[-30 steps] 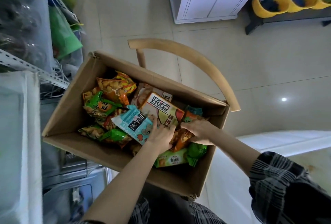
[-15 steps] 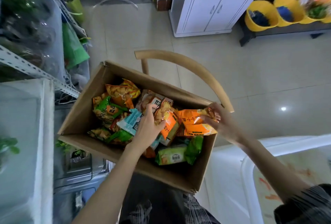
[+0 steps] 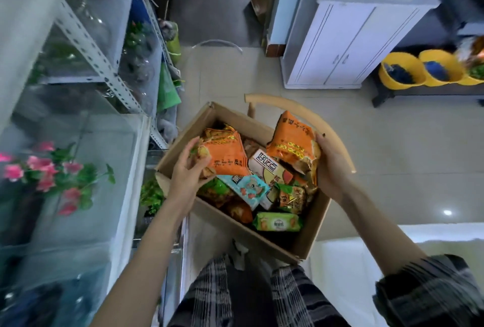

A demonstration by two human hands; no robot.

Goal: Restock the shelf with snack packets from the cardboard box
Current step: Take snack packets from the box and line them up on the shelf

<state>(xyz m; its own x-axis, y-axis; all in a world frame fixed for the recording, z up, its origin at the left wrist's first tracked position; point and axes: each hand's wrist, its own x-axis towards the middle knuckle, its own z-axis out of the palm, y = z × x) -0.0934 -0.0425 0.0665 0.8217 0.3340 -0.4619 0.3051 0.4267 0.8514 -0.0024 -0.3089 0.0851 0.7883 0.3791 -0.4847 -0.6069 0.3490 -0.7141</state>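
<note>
Over box [image 3: 310, 232], left hand [image 3: 187, 173] pinching orange packet [image 3: 229, 155]; right hand [image 3: 330, 167] cupping orange bag [image 3: 293, 140]

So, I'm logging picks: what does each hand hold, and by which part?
The left hand grips the left orange packet by its left end; the right hand holds the right orange packet along its right edge.

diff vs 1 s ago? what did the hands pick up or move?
Both hands were down among the packets. The left hand has since gripped and lifted one orange packet at the left; the right hand raised a second orange packet over the right rim. The cardboard box and the green packet at its near wall stayed put.
</note>
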